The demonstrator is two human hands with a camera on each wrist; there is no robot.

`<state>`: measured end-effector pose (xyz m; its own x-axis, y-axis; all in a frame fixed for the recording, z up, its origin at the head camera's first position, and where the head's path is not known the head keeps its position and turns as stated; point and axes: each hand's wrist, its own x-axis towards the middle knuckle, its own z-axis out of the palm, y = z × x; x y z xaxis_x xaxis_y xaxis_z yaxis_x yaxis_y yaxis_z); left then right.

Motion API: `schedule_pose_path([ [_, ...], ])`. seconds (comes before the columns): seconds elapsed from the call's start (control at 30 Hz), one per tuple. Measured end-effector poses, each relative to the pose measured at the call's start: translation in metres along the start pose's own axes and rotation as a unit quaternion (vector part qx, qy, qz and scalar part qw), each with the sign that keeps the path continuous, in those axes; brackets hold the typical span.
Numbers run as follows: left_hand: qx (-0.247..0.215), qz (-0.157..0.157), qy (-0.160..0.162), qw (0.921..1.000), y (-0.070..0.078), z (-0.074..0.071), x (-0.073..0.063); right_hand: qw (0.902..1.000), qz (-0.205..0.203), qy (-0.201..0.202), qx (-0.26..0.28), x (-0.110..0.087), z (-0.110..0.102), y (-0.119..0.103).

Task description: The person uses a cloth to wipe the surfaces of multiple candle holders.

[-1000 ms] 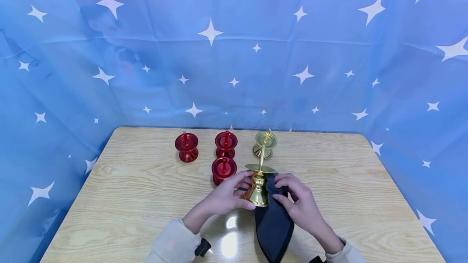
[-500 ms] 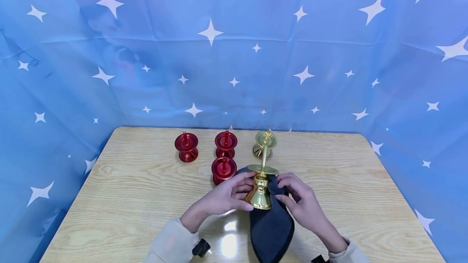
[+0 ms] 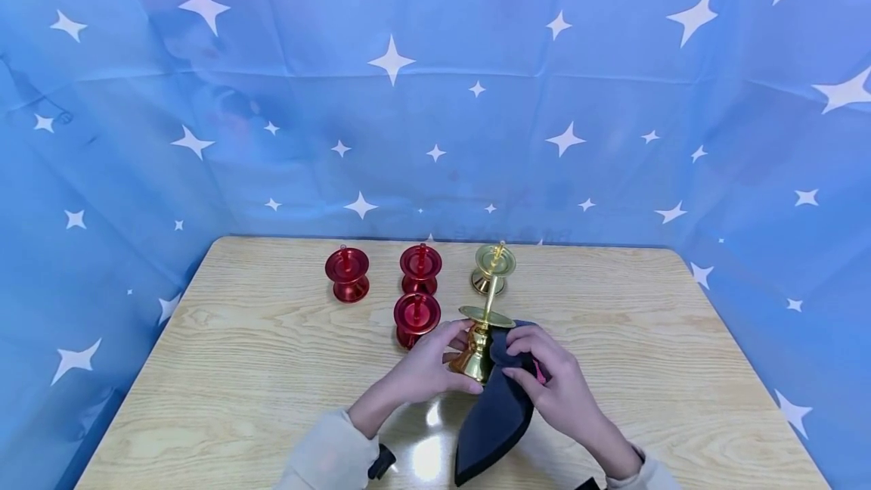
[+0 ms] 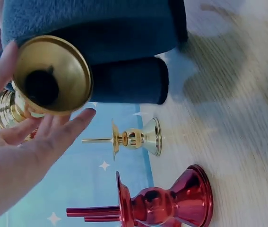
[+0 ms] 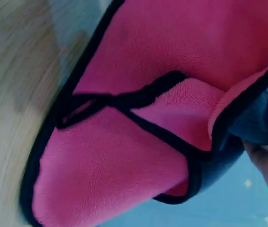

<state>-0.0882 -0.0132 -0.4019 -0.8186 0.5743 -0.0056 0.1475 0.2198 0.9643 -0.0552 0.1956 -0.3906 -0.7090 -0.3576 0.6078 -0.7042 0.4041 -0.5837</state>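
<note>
Both hands [image 3: 429,370] [image 3: 559,384] are bare, beyond 2 plain off-white sleeves [image 3: 330,454] [image 3: 643,475]; 1 small black block [image 3: 382,462] [image 3: 587,485] shows at each cuff.

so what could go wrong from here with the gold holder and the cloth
The left grip holds the gold holder tilted above the table, its hollow underside showing; the smooth metal might slip. The nearest red holder stands right by that grip, so a sideways bump could topple it. The dark cloth hangs loose below the right grip, so it might get caught under the gold holder if that is lowered.
</note>
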Motion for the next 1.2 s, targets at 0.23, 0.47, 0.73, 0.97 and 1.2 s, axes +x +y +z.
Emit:
schedule_pose_path([
  [0.23, -0.164, 0.004, -0.050, 0.9852, 0.001, -0.009, -0.002, 0.9986, 0.016, 0.004, 0.051, -0.002, -0.003, 0.008],
  [0.47, -0.170, 0.014, -0.069, 0.9829, 0.006, -0.013, -0.004, 0.9944, 0.060, -0.002, 0.087, -0.006, -0.003, 0.012],
  [0.73, -0.042, -0.010, -0.046, 0.9980, 0.016, -0.012, -0.003, 0.9953, 0.050, 0.009, 0.082, -0.008, -0.001, 0.013],
  [0.97, -0.100, -0.043, 0.006, 0.9940, 0.020, -0.011, -0.002, 0.9999, -0.005, -0.001, 0.011, -0.009, 0.003, 0.015],
  [1.2, -0.153, -0.044, 0.047, 0.9861, 0.007, -0.009, -0.008, 0.9994, -0.020, -0.017, -0.024, -0.008, -0.001, 0.016],
])
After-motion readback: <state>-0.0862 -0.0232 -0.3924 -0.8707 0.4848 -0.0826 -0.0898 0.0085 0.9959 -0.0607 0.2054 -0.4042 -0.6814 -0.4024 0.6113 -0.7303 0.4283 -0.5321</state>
